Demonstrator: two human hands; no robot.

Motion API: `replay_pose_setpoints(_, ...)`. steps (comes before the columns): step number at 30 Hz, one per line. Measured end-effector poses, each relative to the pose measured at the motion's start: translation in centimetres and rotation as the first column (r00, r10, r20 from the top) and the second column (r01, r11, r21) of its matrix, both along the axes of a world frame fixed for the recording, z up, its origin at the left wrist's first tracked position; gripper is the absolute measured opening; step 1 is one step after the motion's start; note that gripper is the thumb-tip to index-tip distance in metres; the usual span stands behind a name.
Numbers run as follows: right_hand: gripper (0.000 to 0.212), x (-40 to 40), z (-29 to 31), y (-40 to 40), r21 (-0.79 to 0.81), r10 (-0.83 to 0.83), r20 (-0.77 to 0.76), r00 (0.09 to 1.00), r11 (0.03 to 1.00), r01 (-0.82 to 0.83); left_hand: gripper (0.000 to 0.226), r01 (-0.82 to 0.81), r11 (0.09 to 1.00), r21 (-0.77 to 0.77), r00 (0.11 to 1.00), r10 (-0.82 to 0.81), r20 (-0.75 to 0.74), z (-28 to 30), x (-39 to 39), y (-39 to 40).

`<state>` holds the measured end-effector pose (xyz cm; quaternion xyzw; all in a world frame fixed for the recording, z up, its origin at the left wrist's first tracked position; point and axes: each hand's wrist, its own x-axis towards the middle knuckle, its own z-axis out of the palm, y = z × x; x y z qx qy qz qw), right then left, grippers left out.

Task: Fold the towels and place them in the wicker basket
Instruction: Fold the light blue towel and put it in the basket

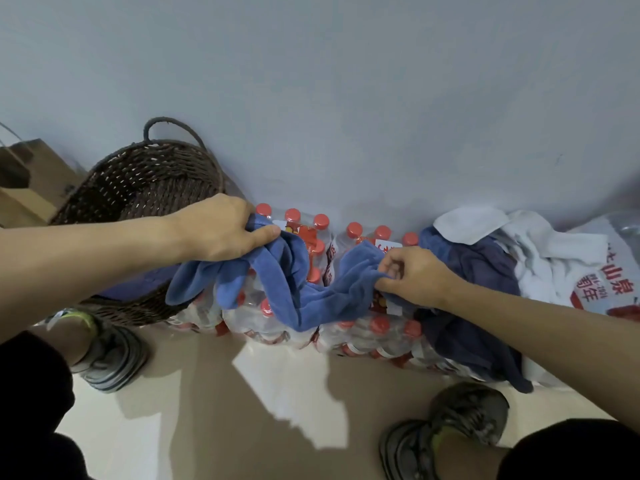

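While slung between two fists, sagging over shrink-wrapped bottle packs (277, 317): blue towel (304, 292).
Left hand (221, 230) knuckles-up, bunching one end beside the wicker basket (138, 188); right hand (412, 275) curled, pinching the other end near piled dark and white towels (485, 271).

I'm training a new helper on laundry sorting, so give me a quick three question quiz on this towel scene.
1. True or false: both hands grip the blue towel.
2. Which stands nearest the left hand? A) wicker basket B) white towels C) dark navy towel
3. Fill in: the blue towel sags over packs of water bottles with ___ caps.

Key: 1 true, the right hand pinches its other end. 2 A. 3 red.
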<state>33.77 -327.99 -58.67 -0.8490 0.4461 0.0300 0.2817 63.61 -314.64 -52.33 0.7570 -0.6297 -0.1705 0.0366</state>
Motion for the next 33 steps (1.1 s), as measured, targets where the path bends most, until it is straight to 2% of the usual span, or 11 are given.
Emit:
replay_pose_setpoints(2,0.025,-0.1,-0.2,0.1,-0.135,0.000,-0.069,0.998,0.991,-0.009,0.054,-0.031,0.998,-0.060,1.000,0.031,0.003,-0.7,-0.2,-0.2)
replay_pose_setpoints(4,0.036,-0.8,-0.6,0.1,-0.255,-0.069,-0.288,0.955,0.967,-0.007,0.049,-0.076,0.993,-0.094,0.997,0.073,-0.029,-1.6,-0.4,-0.5)
replay_pose_setpoints(6,0.046,-1.6,-0.9,0.1,-0.172,-0.064,-0.368,0.927,0.985,0.000,0.045,-0.135,0.989,-0.066,0.986,0.127,-0.110,-2.3,-0.6,-0.8)
replay_pose_setpoints(8,0.028,-2.1,-0.9,0.1,-0.095,-0.012,-0.325,0.946,0.995,-0.020,0.040,-0.174,0.985,-0.017,0.964,0.167,-0.207,-3.0,-0.9,-1.0)
replay_pose_setpoints(13,0.031,-0.8,0.9,-0.5,0.039,-0.033,-0.363,0.931,0.998,0.051,0.036,-0.089,0.986,0.141,0.935,0.132,-0.330,-4.0,-2.3,-0.9)
replay_pose_setpoints(15,0.030,-0.2,2.5,-0.8,0.062,-0.094,-0.260,0.961,0.991,0.114,0.037,-0.067,0.984,0.167,0.899,0.132,-0.418,-3.8,-3.2,-0.8)
replay_pose_setpoints(18,0.025,0.5,5.8,-0.7,0.112,-0.248,0.031,0.968,0.964,0.243,0.040,-0.069,0.988,0.137,0.826,0.134,-0.547,-3.1,-4.5,-0.5)
replay_pose_setpoints(22,0.012,1.7,9.8,1.3,0.499,-0.493,0.301,0.816,0.811,0.306,0.072,-0.011,0.997,0.081,0.749,0.062,-0.659,-1.1,-6.6,-0.1)
replay_pose_setpoints(26,0.017,3.7,13.4,3.7,0.663,-0.635,0.454,0.625,0.709,0.238,0.086,-0.015,1.000,0.013,0.605,0.020,-0.796,1.7,-8.8,0.2)
replay_pose_setpoints(29,0.016,5.6,15.5,5.6,0.712,-0.683,0.486,0.545,0.672,0.207,0.079,-0.002,0.999,-0.043,0.414,-0.038,-0.909,3.3,-9.7,0.6)
replay_pose_setpoints(33,0.023,7.2,17.2,7.6,0.809,-0.699,0.450,0.556,0.583,0.079,0.038,-0.106,0.975,-0.195,0.398,-0.138,-0.907,4.7,-9.6,0.7)
